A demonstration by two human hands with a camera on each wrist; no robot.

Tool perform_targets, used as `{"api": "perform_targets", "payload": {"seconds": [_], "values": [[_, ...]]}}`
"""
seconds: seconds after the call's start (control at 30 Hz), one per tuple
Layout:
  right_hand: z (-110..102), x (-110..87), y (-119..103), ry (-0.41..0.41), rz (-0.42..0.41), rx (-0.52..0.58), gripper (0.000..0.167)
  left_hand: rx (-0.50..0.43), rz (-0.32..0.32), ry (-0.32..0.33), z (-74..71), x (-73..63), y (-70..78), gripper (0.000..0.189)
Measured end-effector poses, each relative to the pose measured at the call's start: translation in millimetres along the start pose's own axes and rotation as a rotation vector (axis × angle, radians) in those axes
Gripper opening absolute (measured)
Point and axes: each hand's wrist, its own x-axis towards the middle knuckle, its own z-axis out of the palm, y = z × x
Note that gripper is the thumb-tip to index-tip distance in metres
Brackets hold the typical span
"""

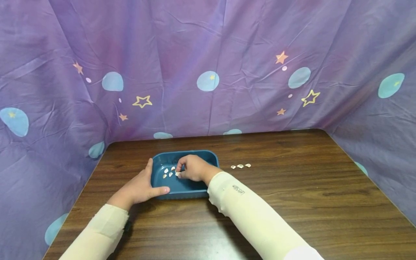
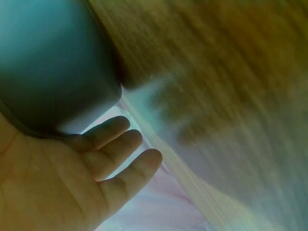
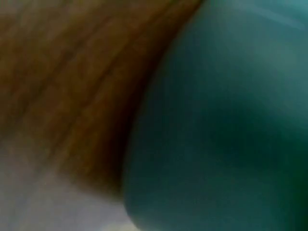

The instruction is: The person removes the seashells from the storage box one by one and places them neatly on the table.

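A blue plastic tray (image 1: 191, 191) sits on the table, with several small white shells (image 1: 166, 170) on its floor toward the left. My right hand (image 1: 194, 168) reaches down into it and pinches a small white shell (image 1: 177, 174) between thumb and fingertips, low over the floor. Along the tray's left side, my left hand (image 1: 139, 187) lies with straight fingers against the outer wall and the thumb at the front rim. In the left wrist view its fingers (image 2: 130, 178) are extended beside the tray wall (image 2: 62, 72). The right wrist view shows only the blurred tray side (image 3: 216, 120) and the table.
Three more small shells (image 1: 240, 166) lie in a row to the right of the tray. The brown wood-grain table (image 1: 308, 191) extends right and toward me. A purple curtain (image 1: 182, 47) with stars and blue spots hangs behind and at both sides.
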Motion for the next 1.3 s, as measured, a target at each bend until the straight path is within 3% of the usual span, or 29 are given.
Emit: {"api": "perform_targets", "payload": {"seconds": [0.5, 0.9, 1.3], "values": [[-29, -14.1, -4, 0.039, -0.037, 0.158, 0.005, 0.008, 0.014, 0.010, 0.0, -1.2, 2.8, 0.138], [-68, -38.7, 16, 0.152, -0.059, 0.177, 0.010, 0.012, 0.013, 0.016, 0.5, -2.5, 3.5, 0.139], [-90, -68.4, 48, 0.203, 0.010, 0.218, 0.011, 0.035, 0.018, 0.014, -0.2, -3.9, 2.5, 0.139]]}}
